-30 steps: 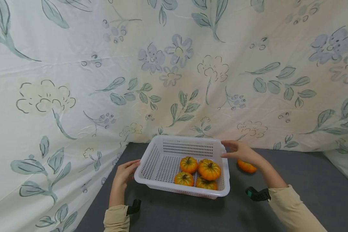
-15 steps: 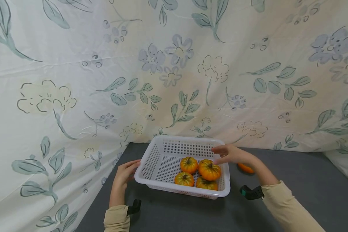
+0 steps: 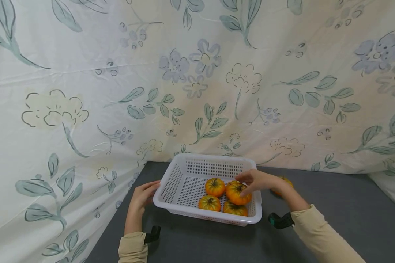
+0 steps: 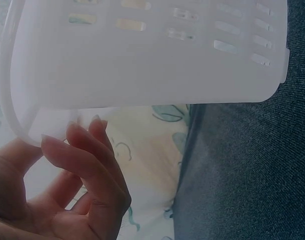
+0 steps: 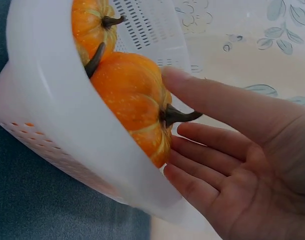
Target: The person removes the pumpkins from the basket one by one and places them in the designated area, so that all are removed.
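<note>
A white perforated plastic basket (image 3: 207, 216) stands on the dark table with several small orange pumpkins in its right half. My left hand (image 3: 141, 196) is at the basket's left rim; in the left wrist view its curled fingers (image 4: 87, 165) hold the rim's edge. My right hand (image 3: 258, 180) reaches over the right rim to the top pumpkin (image 3: 234, 190), which rests against the pumpkin below it (image 3: 234, 210). In the right wrist view, thumb and fingers are spread on two sides of this pumpkin (image 5: 130, 92), around its stem; firm contact is not clear.
Two more pumpkins, one rear (image 3: 214, 187) and one front (image 3: 209, 203), sit left of the top one. Another pumpkin (image 3: 287, 179) lies on the table (image 3: 332, 204) right of the basket, partly hidden by my right forearm. A floral cloth (image 3: 197, 120) hangs behind the table.
My right hand has moved left and down from the basket's right rim to the top pumpkin inside. The left hand and the basket have stayed in place.
</note>
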`<state>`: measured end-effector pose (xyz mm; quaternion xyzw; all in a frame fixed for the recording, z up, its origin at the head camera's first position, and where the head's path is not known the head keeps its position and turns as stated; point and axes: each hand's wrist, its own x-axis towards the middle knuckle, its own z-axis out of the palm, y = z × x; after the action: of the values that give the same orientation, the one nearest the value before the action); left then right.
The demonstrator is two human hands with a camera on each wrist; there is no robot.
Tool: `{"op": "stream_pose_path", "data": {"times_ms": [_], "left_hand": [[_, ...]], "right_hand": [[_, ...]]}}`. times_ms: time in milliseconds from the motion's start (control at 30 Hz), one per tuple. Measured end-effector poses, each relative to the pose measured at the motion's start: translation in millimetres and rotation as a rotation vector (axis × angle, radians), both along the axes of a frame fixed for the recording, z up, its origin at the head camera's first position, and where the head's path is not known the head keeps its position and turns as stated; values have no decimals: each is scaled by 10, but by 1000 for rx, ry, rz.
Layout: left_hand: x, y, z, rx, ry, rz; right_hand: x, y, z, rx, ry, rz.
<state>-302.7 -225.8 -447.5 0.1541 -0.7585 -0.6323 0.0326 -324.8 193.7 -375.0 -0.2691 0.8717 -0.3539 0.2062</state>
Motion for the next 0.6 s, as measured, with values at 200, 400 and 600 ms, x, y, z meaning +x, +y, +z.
{"op": "stream_pose_path", "data": {"times_ms": [200, 400, 600], "left_hand": [[-3, 0, 5, 3, -5, 0], [-5, -5, 4, 1, -2, -4], [-8, -10, 4, 8, -1, -4]], "right_hand": [[-1, -53, -13, 29, 18, 11], [-3, -83, -19, 96, 18, -16], [0, -109, -24, 113, 2, -61]]}}
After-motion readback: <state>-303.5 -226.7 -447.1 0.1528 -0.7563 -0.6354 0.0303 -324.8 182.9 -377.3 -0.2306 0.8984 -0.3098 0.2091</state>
